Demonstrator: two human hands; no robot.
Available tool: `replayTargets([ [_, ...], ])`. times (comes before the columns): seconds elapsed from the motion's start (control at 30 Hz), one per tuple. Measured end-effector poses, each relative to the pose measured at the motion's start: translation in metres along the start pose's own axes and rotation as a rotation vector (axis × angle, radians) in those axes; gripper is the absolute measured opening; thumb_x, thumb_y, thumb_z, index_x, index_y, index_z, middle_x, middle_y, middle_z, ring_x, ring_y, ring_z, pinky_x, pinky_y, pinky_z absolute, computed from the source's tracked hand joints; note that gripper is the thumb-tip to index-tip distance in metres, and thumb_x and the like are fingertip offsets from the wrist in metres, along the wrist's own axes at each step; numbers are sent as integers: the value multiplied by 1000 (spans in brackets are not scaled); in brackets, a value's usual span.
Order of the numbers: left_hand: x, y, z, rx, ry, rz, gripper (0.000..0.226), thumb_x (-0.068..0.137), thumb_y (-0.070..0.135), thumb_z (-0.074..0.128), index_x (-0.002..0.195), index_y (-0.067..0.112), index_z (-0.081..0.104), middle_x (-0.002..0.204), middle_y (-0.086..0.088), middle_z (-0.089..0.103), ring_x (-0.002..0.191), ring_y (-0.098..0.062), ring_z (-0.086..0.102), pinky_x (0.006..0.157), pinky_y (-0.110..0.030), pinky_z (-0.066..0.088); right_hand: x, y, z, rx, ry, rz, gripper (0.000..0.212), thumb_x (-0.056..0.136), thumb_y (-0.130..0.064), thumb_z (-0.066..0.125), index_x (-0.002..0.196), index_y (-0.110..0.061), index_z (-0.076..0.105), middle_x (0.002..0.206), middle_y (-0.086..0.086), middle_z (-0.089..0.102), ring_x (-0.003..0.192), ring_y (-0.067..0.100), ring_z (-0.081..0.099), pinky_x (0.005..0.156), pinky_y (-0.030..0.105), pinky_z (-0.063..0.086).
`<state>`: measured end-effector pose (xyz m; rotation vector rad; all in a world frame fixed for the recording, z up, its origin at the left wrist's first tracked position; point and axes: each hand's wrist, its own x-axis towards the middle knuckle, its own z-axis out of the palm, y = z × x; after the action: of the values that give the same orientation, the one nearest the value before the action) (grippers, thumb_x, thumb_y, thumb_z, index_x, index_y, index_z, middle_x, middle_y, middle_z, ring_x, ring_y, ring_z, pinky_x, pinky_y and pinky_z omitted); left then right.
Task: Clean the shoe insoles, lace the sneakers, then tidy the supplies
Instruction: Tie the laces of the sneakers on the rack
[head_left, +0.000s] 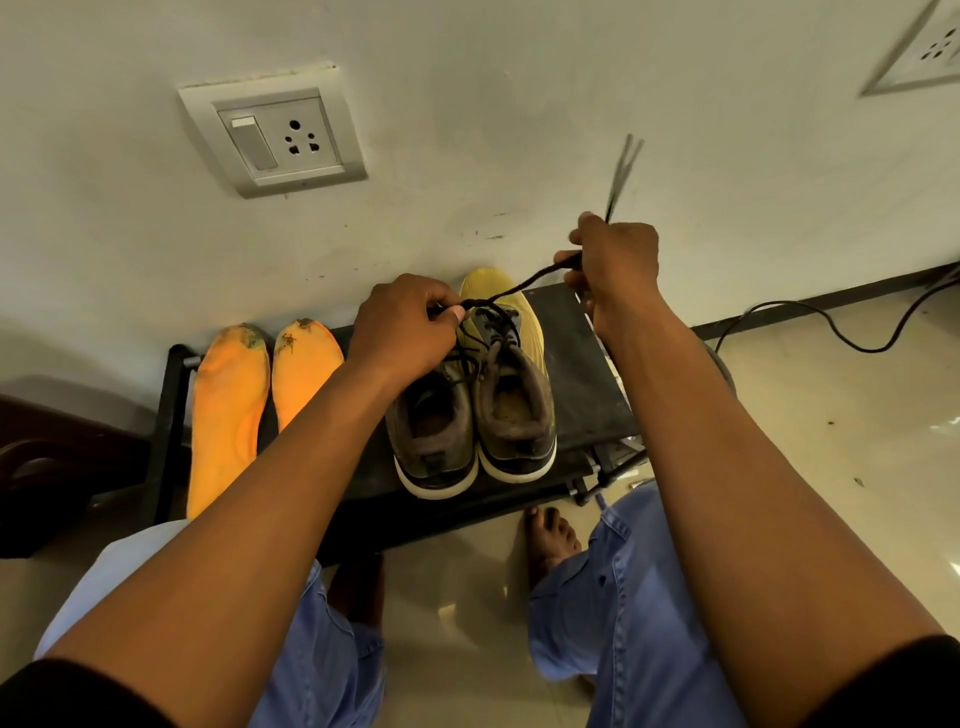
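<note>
**Lacing in progress, right-hand sneaker of the pair**

Black lace (524, 283) runs taut from the eyelet area of the right sneaker (511, 395) up and rightward to the right hand (613, 265), whose fingers are curled round it; loose ends stick up past the fist toward the wall, blurred. Left hand (410, 325) pinches the lace low, right at the eyelets, thumb and fingertips pressed together on it. So: left hand anchors at the shoe, right hand sits higher and further off.

Both sneakers stand on the black rack (587, 364), touching side by side, toes to the wall, heels toward the person; long axis runs straight away from the body. Left sneaker (434, 431) lies partly under the left forearm; cannot tell how far its lacing has got.

Judgement: mid-lacing; the next threading falls to the left hand, being nearer the eyelets.

Surroundings: two orange insoles (228, 410) lie on the rack's left part, just beside the shoes, toe ends dirty, apart from both hands. Wall socket (272, 140) above. Black cable (831, 327) on the floor, right. Nothing obstructs the lace path.
</note>
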<state>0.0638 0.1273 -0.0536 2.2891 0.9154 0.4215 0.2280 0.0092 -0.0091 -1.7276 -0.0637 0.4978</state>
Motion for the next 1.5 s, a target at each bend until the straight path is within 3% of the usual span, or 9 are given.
replayTargets([
  [0.13,0,-2,1,58,10,2,15,93,32,68,99,27,80,98,5,76,91,-18,67,75,-26,44,4,2,-5,-179,56,19,15,77,-26,58,81,-15,49,81,6,63,73,24,62,68,35,51],
  [0.33,3,-4,1,14,-17,-20,13,93,32,68,94,27,80,97,7,76,91,-16,67,75,-26,45,-7,5,-4,-768,-10,-128,58,79,-28,67,131,-12,47,131,10,46,103,27,55,77,34,43],
  [0.5,3,-3,2,-1,-34,-46,13,94,30,67,90,26,79,97,6,76,89,-16,67,76,-27,47,-13,-2,7,-601,-375,-88,25,93,0,55,115,-10,64,107,15,70,62,16,69,45,23,44],
  [0.6,5,-3,1,-9,-37,-48,15,94,29,66,88,24,79,101,5,76,91,-17,66,76,-28,47,-17,-1,9,-759,-556,-19,24,95,5,52,115,-1,64,100,20,72,72,27,75,53,33,56],
  [0.73,5,-1,-2,1,-58,-32,19,98,27,62,93,21,80,100,2,75,87,-18,62,73,-28,42,-13,3,8,-846,-543,-36,14,95,-2,62,106,2,70,82,18,70,70,28,68,78,43,62],
  [0.97,3,0,-9,35,-96,-41,19,97,28,59,94,26,78,102,7,73,93,-20,64,78,-34,50,-4,4,-14,-999,-400,-2,11,85,-12,75,87,-1,73,68,10,69,59,22,68,63,33,61],
  [1.2,-1,-4,-18,123,-171,-91,28,91,28,54,81,18,78,64,20,67,78,-19,62,74,-36,47,17,19,-37,-1227,-270,62,11,74,-12,70,83,-6,68,82,13,68,71,30,65,62,29,50],
  [1.33,-6,-13,-22,412,-126,-133,28,86,39,53,82,26,77,82,1,69,90,-34,59,78,-40,37,20,26,-38,-1229,-263,73,3,74,-12,69,74,-10,66,83,12,72,80,28,71,83,38,57],
  [1.5,-8,-8,-13,317,-124,-38,24,85,39,59,103,39,76,113,7,71,114,-33,58,95,-46,47,5,15,-31,-1129,-337,-67,20,76,-6,66,96,-7,68,88,12,68,86,30,69,67,32,52],
])
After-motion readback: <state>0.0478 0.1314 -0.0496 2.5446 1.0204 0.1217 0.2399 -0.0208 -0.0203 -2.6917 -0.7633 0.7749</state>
